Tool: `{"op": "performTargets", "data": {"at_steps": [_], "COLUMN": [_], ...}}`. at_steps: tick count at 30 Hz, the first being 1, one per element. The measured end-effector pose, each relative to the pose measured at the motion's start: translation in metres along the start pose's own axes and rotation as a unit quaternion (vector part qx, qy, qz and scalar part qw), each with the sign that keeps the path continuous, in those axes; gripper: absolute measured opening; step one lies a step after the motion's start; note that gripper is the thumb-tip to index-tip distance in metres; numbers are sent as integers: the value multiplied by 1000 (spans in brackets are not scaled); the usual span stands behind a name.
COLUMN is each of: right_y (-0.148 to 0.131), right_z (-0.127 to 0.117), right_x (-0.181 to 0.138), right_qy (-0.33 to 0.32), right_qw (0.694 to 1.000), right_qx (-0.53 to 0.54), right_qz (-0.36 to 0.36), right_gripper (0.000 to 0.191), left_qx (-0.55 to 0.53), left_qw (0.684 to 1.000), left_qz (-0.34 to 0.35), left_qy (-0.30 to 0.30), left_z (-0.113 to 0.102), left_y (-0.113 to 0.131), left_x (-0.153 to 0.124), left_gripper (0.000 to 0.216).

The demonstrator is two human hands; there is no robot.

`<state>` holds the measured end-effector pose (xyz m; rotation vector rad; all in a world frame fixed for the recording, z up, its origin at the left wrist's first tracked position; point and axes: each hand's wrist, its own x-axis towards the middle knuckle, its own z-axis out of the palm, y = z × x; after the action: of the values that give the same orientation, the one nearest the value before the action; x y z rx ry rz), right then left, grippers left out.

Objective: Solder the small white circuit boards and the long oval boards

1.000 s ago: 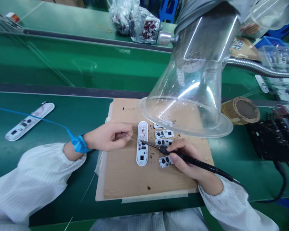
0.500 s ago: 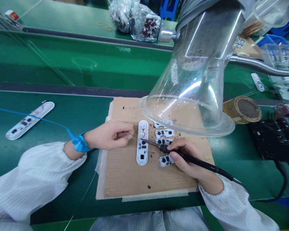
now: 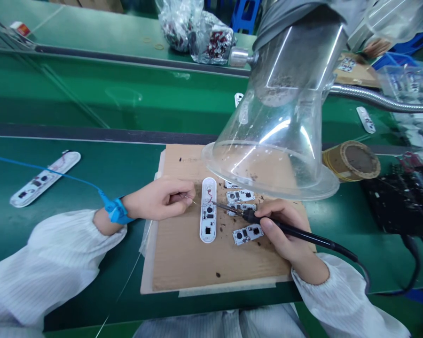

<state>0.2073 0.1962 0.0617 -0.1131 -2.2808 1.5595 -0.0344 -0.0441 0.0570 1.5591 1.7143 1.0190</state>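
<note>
A white oval housing with a circuit board and red wires in it lies upright on the cardboard. My left hand is closed just left of it, pinching a thin solder wire whose end points toward the board. From the right, my right hand grips a soldering iron like a pen. Its tip is at the housing's right edge near the red wires; whether it touches cannot be made out. Several loose circuit boards, one a small white circuit board, lie beneath and beside the iron.
A clear fume hood hangs over the cardboard. At right stand a brown round tub and a black device. Another housing lies left under a blue cord. Across the belt, a co-worker's hand shows.
My right hand has drawn the soldering iron slightly right, its tip going from the board's middle to the housing's edge. A white piece now shows behind the hood. My left hand stays put.
</note>
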Motion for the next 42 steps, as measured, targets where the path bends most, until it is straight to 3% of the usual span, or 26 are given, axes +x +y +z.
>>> {"op": "performTargets", "data": {"at_steps": [14,42], "right_y": [1,5], "right_z": [1,2], "right_x": [0,0], "right_qy": [11,32], "right_qw": [1000,999], "right_qx": [-18,-26], "right_qz": [5,13], "right_gripper": [20,19], "left_qx": [0,17], "left_qw": [999,1000], "left_qz": [-35,0], "left_qy": [-6,10], "left_z": [-1,0], "left_y": [2,2], "left_x": [2,3], "left_gripper": [14,16]}}
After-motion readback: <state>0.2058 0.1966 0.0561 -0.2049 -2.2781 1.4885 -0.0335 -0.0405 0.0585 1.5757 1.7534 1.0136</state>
